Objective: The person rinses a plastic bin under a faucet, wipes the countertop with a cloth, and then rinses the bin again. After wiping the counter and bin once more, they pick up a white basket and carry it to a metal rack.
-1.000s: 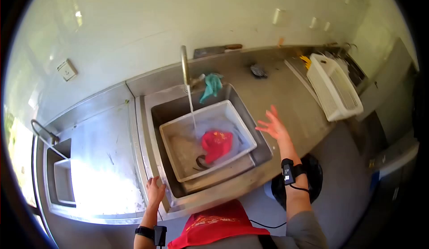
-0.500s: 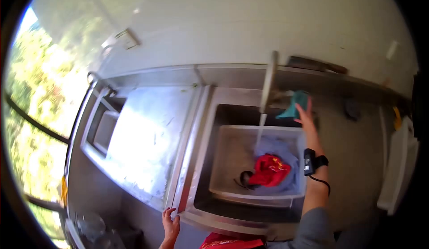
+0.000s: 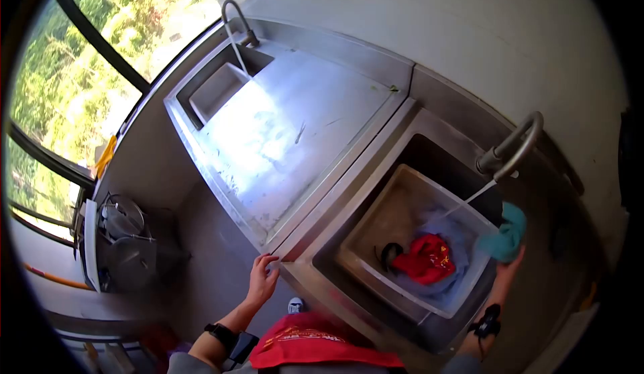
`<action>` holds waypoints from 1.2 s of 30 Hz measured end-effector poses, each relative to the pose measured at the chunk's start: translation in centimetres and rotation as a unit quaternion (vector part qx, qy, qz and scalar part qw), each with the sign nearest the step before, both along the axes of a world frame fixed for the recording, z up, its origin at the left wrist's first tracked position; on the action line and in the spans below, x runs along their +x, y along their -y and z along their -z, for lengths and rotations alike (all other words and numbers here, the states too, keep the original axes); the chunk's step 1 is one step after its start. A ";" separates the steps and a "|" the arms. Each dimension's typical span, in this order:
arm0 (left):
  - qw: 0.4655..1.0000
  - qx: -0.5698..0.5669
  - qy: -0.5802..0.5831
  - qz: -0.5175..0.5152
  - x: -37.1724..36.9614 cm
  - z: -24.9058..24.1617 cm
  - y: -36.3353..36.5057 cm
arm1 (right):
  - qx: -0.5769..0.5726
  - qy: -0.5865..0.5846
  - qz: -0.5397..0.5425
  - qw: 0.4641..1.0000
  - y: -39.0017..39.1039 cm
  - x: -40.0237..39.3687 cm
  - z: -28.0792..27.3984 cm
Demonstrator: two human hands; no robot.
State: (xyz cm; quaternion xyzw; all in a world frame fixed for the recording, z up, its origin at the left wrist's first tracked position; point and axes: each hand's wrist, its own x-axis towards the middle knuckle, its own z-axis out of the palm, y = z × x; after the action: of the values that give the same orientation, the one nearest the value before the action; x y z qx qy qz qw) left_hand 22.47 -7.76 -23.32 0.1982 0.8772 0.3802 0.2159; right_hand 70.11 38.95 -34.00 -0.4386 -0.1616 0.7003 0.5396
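Note:
My right hand (image 3: 511,266) grips a teal cloth (image 3: 504,234) over the right rim of a pale plastic tub (image 3: 376,230). The tub stands in the steel sink (image 3: 329,250). Inside it a red cloth (image 3: 424,260) with yellow marks and a bluish cloth (image 3: 463,256) lie in water, beside a small dark item. A stream runs into the tub from the curved faucet (image 3: 520,142). My left hand (image 3: 263,279) is at the front edge of the counter, its fingers curled loosely and apart, with nothing visible in them.
To the left is a steel worktop (image 3: 315,112). Beyond it a second faucet (image 3: 235,12) runs into a smaller sink with a pale basin (image 3: 218,92). Clear round containers (image 3: 127,240) stand at the lower left, below windows. A red apron (image 3: 315,340) covers my front.
The view has turned left, showing more of the second sink and windows. My right hand has brought the teal cloth from behind the sink, near the faucet, to the tub's right rim.

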 end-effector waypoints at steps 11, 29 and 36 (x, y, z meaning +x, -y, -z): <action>0.986 0.147 0.072 -0.038 -11.5 2.6 13.8 | 0.057 -0.141 -0.192 0.970 22.8 -25.0 -6.6; 0.934 0.170 0.193 -0.247 -34.0 3.9 30.7 | 0.124 0.776 -0.227 0.576 30.1 -65.9 -4.6; 0.961 0.158 0.156 -0.164 -49.1 2.5 24.2 | 0.132 0.857 -0.138 0.479 24.3 -74.0 -0.7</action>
State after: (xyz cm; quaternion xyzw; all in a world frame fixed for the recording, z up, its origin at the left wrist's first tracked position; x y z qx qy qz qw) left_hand -26.60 -31.99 -25.78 0.0220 0.7821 0.5701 0.2505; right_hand -3.90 14.66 -33.28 -0.7165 -0.6927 0.0126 0.0812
